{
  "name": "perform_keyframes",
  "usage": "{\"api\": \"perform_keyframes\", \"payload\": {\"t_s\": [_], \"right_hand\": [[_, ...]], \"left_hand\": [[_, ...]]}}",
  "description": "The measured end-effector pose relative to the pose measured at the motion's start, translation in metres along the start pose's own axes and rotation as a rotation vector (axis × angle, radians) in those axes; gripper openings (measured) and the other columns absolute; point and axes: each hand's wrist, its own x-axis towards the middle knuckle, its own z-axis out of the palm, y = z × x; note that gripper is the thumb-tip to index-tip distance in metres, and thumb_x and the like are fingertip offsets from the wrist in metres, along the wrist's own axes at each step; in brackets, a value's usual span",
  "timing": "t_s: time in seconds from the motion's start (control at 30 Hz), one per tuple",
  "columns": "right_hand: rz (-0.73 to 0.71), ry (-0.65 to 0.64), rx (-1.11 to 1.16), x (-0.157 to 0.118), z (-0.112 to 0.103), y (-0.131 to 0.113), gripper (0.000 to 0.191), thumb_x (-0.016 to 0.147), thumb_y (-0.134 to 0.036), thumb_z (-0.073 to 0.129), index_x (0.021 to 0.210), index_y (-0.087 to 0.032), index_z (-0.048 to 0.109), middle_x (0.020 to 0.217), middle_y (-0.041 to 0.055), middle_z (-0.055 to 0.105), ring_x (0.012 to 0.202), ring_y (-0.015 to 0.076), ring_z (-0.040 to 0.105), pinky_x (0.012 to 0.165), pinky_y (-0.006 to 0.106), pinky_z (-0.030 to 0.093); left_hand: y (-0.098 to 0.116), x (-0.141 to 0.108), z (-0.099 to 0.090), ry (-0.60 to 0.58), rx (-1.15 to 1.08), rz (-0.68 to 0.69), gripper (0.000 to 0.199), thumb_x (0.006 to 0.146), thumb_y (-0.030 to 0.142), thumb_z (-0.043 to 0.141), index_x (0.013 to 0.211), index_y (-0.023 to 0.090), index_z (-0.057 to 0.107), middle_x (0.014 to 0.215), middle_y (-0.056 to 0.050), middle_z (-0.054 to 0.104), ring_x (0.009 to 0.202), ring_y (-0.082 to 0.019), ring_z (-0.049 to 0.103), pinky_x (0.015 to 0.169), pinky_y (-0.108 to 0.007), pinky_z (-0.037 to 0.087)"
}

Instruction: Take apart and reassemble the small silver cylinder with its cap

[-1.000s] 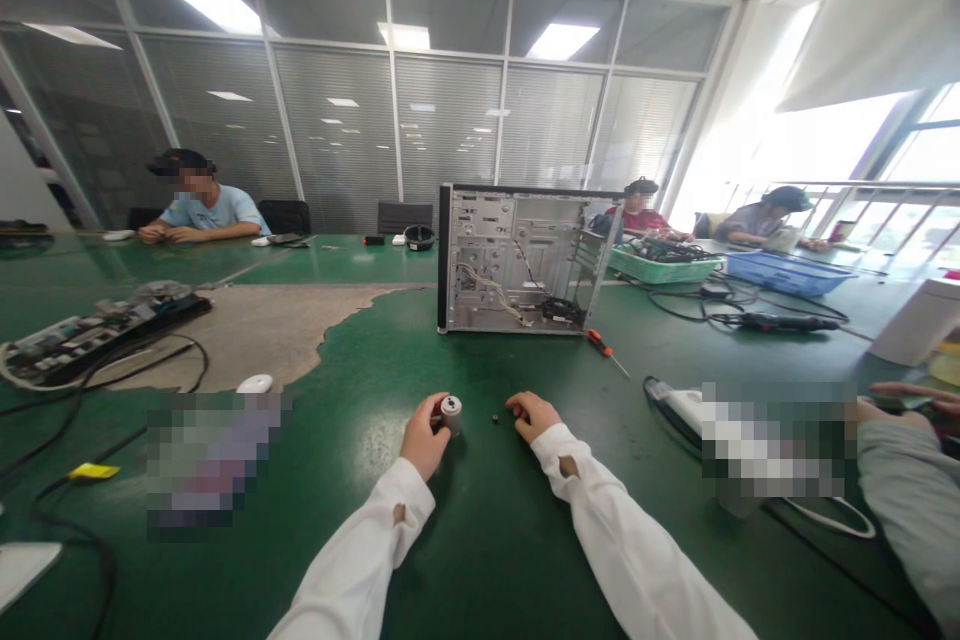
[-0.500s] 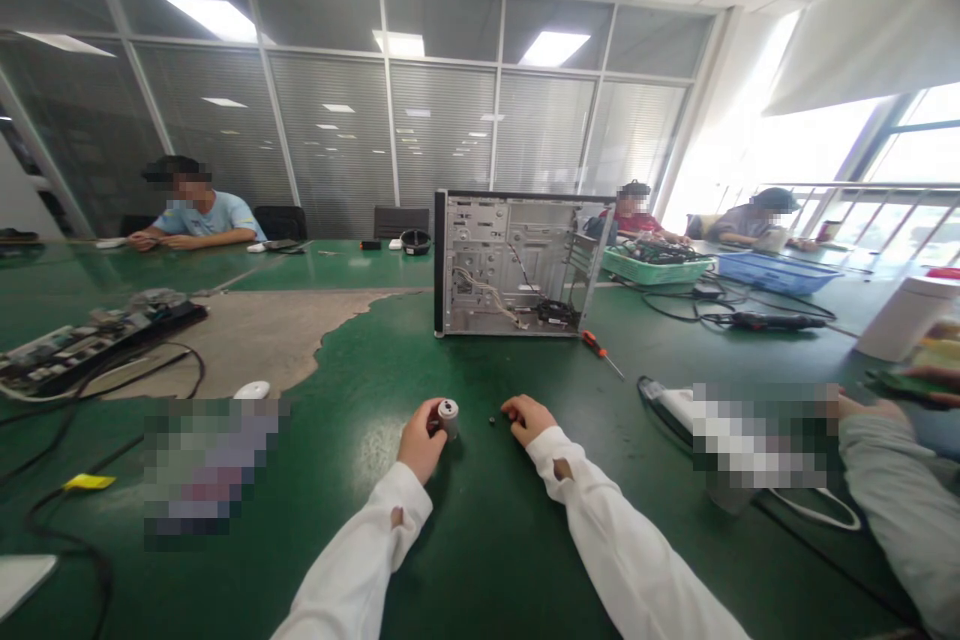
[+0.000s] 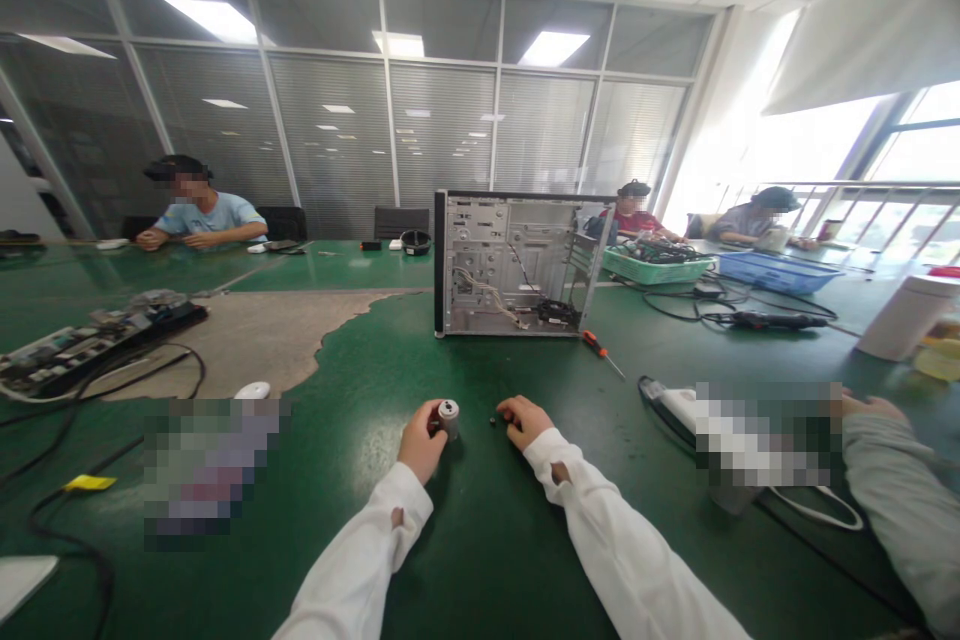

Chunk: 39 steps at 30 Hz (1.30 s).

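My left hand [image 3: 424,442] is wrapped round a small grey-white cylinder [image 3: 448,418], upright on the green table [image 3: 480,520]. Dark marks show on the cylinder's round top. Just right of it lies a tiny dark piece [image 3: 493,421], too small to identify. My right hand [image 3: 525,420] rests beside that piece with its fingers curled and bunched; whether anything is between the fingertips is too small to tell. Beyond both hands stands an open computer case [image 3: 517,265] with cables inside. An orange-handled screwdriver [image 3: 596,345] lies at its lower right corner.
At left are a circuit assembly [image 3: 105,340], black cables and a white mouse [image 3: 253,389]. A green basket [image 3: 660,267], a blue basket [image 3: 780,272] and a white power strip [image 3: 675,405] are at right. A grey sleeve [image 3: 892,470] reaches in at right; others sit behind.
My right hand has shifted slightly left, closer to the tiny dark piece. My left hand and the cylinder have stayed put. At far right, the neighbour's second hand and green item have left view.
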Motion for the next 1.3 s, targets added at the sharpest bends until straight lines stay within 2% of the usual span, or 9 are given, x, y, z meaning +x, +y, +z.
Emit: {"api": "perform_keyframes", "payload": {"t_s": [0.57,0.7,0.8,0.93,1.07,1.17,1.3], "right_hand": [[-0.013,-0.001,-0.006,-0.001,-0.001,-0.004,0.037,0.056,-0.005,0.044,0.088,-0.020,0.056,0.077,0.0005,0.054,0.062,0.0101,0.048,0.062,0.022,0.039],[-0.057,0.011,0.031,-0.002,-0.002,-0.008,0.036,0.058,-0.008,0.046,0.091,-0.021,0.055,0.085,0.0019,0.053,0.060,0.0093,0.047,0.063,0.024,0.040],[-0.132,0.075,0.054,-0.003,-0.005,-0.016,0.039,0.059,-0.008,0.046,0.096,-0.019,0.052,0.095,0.0046,0.052,0.067,0.0111,0.049,0.071,0.028,0.040],[-0.235,0.168,0.128,-0.009,-0.012,-0.037,0.041,0.064,-0.012,0.047,0.104,-0.019,0.048,0.101,0.0062,0.051,0.076,0.0133,0.049,0.076,0.031,0.040],[-0.321,0.056,0.206,-0.017,-0.015,-0.062,0.047,0.067,-0.020,0.049,0.113,-0.022,0.041,0.103,0.0049,0.050,0.069,0.0102,0.049,0.070,0.026,0.042],[-0.315,0.041,0.169,-0.020,-0.015,-0.070,0.043,0.068,-0.022,0.049,0.110,-0.021,0.043,0.096,0.0045,0.053,0.072,0.0117,0.049,0.069,0.025,0.041],[-0.256,0.075,0.038,-0.022,-0.021,-0.068,0.035,0.065,-0.025,0.052,0.099,-0.019,0.049,0.086,0.0037,0.056,0.077,0.0148,0.048,0.070,0.026,0.038]], "left_hand": [[-0.005,0.001,0.001,0.004,-0.004,0.018,0.041,0.054,-0.002,0.043,0.089,0.016,0.054,0.090,-0.004,0.060,0.086,-0.015,0.055,0.079,-0.029,0.042],[-0.005,0.001,0.001,0.004,0.005,0.014,0.041,0.054,-0.002,0.043,0.090,0.016,0.054,0.091,-0.004,0.060,0.087,-0.016,0.055,0.078,-0.029,0.042],[-0.003,0.001,0.001,-0.001,0.002,0.016,0.042,0.054,-0.002,0.043,0.090,0.016,0.054,0.091,-0.004,0.061,0.087,-0.016,0.055,0.079,-0.030,0.042],[0.000,-0.001,0.001,-0.071,-0.038,0.034,0.044,0.054,-0.002,0.042,0.091,0.015,0.056,0.092,-0.004,0.062,0.088,-0.016,0.056,0.082,-0.030,0.041],[0.002,-0.003,0.002,-0.222,-0.045,0.110,0.042,0.057,0.001,0.044,0.094,0.017,0.058,0.094,-0.004,0.062,0.087,-0.017,0.056,0.083,-0.031,0.041],[0.002,-0.005,0.003,-0.283,0.020,0.156,0.036,0.061,0.005,0.047,0.092,0.018,0.060,0.092,-0.004,0.063,0.085,-0.016,0.057,0.082,-0.031,0.042],[0.005,-0.007,0.003,-0.306,0.067,0.172,0.030,0.063,0.012,0.052,0.092,0.018,0.060,0.087,-0.004,0.064,0.081,-0.015,0.058,0.079,-0.029,0.043]]}}
